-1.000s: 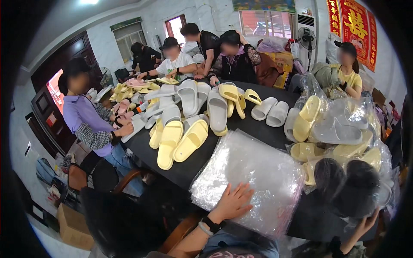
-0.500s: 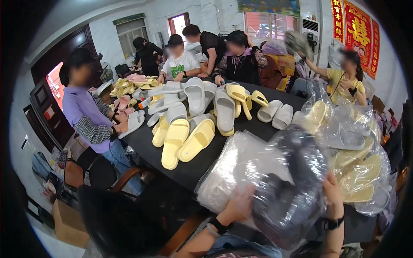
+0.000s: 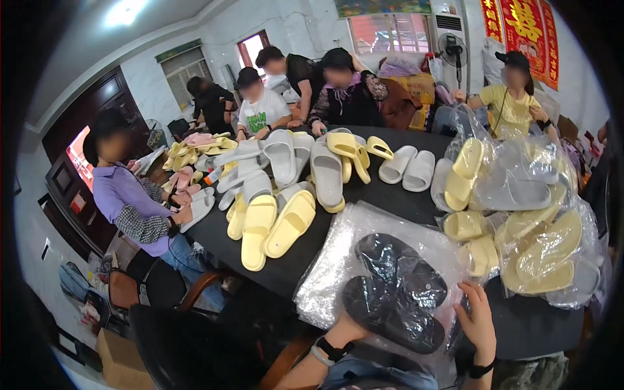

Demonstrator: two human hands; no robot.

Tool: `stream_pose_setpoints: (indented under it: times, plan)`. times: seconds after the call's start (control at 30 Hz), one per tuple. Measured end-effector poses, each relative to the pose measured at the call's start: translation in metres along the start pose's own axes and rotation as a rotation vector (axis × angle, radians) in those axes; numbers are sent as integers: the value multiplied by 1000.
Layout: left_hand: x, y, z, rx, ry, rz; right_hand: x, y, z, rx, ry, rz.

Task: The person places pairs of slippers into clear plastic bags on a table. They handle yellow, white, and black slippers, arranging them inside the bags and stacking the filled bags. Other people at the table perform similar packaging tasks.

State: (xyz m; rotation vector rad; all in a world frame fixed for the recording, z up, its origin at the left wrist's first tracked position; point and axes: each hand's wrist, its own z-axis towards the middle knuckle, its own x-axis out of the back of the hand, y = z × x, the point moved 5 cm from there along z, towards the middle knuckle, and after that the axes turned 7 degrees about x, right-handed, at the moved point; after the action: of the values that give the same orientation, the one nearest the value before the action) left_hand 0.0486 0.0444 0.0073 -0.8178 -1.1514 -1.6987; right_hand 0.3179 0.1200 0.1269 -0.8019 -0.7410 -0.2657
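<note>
Crowded workroom, black table [image 3: 390, 195] strewn with yellow and grey slippers [image 3: 276, 224], my hands gripping bagged black slippers [image 3: 393, 292] over pile of clear bags [image 3: 338, 260], left hand [image 3: 341, 330] underneath, right hand [image 3: 480, 322] on edge

Both hands hold a bagged pair of black slippers [image 3: 395, 294] over the clear bag stack [image 3: 338, 260] on the table [image 3: 390, 198]: left hand [image 3: 344, 330], right hand [image 3: 480, 320].

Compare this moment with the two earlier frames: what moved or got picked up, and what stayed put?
The pair of black slippers in a clear bag came from the right side to the middle, onto the stack of clear bags. The right hand now holds the bag's right edge; the left hand went under its near edge. The loose yellow slippers and the bagged slippers at right stayed in place.
</note>
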Motion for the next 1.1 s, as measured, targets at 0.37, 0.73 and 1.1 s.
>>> stream_pose_setpoints:
  times: [0.37, 0.73, 1.1]
  plan:
    - [-23, -15, -16, 93, -151, 106, -32, 28, -74, -150, -34, -53]
    - [-23, -21, -12, 146, -439, -50, -21, 33, -87, -197, 126, 487]
    - [-20, -27, -16, 143, -383, -81, -28, 19, -78, -464, -175, 365]
